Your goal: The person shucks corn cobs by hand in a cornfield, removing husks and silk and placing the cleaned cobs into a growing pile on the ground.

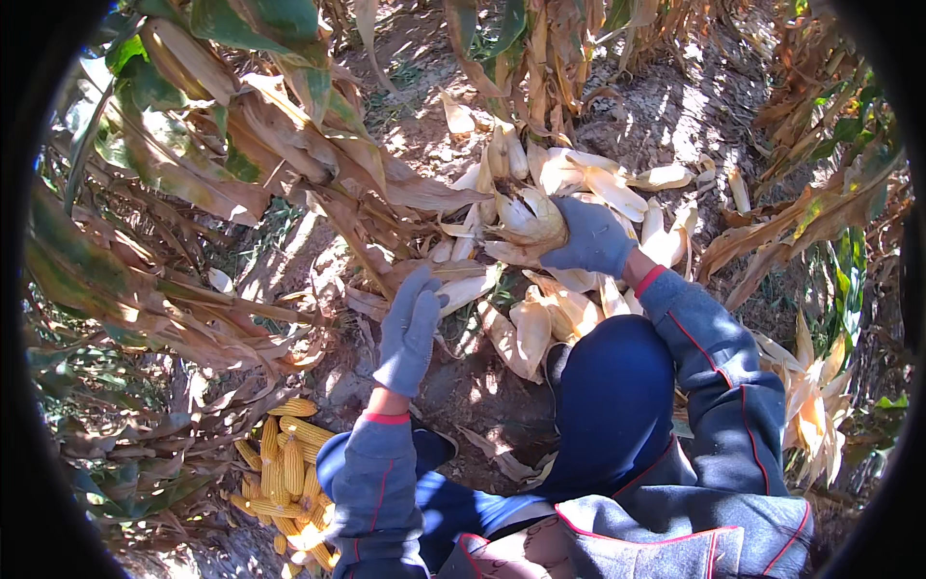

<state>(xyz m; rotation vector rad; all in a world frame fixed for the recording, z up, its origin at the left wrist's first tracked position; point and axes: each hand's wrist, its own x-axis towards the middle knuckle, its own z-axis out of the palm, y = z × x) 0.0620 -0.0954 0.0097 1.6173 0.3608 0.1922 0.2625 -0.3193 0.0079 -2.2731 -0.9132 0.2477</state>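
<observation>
My right hand (595, 237), in a grey work glove, grips a pale dry corn husk (534, 217). The husk's leaves gape at the top, and I cannot tell whether an ear is inside. To the left, my gloved left hand (411, 334) is raised over the soil with nothing seen in it, its palm turned partly inward. Around the right hand lie many loose husks (615, 189), and more husks (535, 329) rest just in front of my bent knee. Bare yellow corn ears (289, 463) form a pile beside my left forearm.
Standing corn stalks with brown and green leaves (289, 145) lean in from the left. More dry stalks (539, 65) rise ahead, and drooping leaves (810, 210) hang at the right. An opened husk cluster (814, 409) is beside my right elbow. Sunlit soil (651, 123) shows between rows.
</observation>
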